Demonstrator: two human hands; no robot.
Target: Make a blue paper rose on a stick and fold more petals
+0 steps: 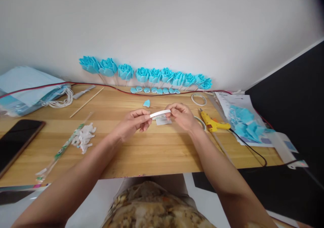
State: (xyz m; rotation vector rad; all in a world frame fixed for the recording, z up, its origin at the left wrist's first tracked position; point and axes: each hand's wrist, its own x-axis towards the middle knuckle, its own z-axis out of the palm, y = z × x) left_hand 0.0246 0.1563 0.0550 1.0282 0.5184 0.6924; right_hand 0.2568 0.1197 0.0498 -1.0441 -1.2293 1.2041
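Observation:
A short white strip (160, 113), which looks like tape, is stretched between my two hands above the middle of the table. My left hand (138, 119) pinches its left end between thumb and fingers. The right end is pinched by my right hand (181, 116). Just below the strip lies a small whitish piece (163, 120) with green print, partly covered by it. Beyond my hands a single blue petal piece (146, 103) rests on the wood. A tape roll (200, 123) sits beside my right wrist, partly hidden.
Blue flowers (155, 75) on sticks lean along the wall, with small blue pieces (159, 91) before them. Right are another tape roll (198, 100), a yellow glue gun (214, 122) and blue petals (244, 123). Left are a phone (19, 142), white scraps (84, 137) and a wooden stick (86, 102).

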